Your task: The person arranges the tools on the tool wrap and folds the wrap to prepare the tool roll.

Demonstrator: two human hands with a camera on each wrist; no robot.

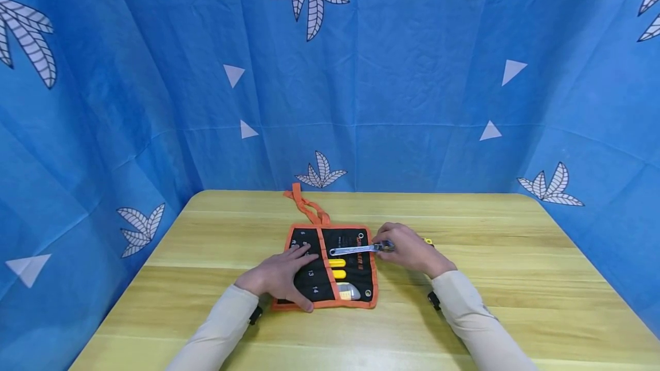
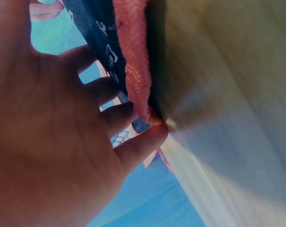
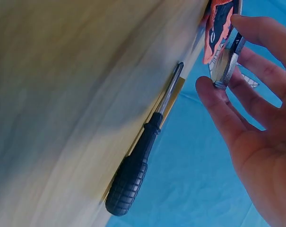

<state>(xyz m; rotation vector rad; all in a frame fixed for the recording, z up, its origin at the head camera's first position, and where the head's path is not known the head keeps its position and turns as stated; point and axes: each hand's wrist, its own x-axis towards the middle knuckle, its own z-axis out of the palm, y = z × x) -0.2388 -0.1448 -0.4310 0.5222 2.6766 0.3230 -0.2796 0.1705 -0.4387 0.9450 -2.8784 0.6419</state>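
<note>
"One broad, pale wood-grain table (image 1: 541, 302), and on it a flat black cloth tool pouch (image 1: 363, 273) bound in orange. How would that behave?"

"Light and soft, I'd judge: apt to slide or fold if tugged, stiffer where tools fill its pockets. Best steadied flat by the panel or bound edge. The left hand (image 1: 281, 276) rests spread across its left part, fingers apart, thumb at the near edge, gripping nothing."

"And the right hand (image 1: 407, 248)?"

"A narrow grip: thumb and fingers pinch one end of a silvery metal wrench (image 1: 353, 249). Its shaft reaches left over the pouch's right panel; whether it touches the cloth, I can't tell."

"Heavy?"

"For its size, probably. Rigid, hard to damage, perhaps slick. The thick end is a sensible hold, though the shaft could swing from a light pinch."

"How do they look?"

"The pouch has white numbers on its left panel, an orange band along the pocket mouths and orange ties (image 1: 311, 209) trailing from the far edge. The wrench is shiny and straight, with a small hole at the free end; fingers hide much of the other."

"Anything smaller?"

"A black-handled screwdriver (image 3: 133, 175) lies on the table near the right hand, and two yellow handles (image 1: 337, 263) poke from the pouch."
</note>
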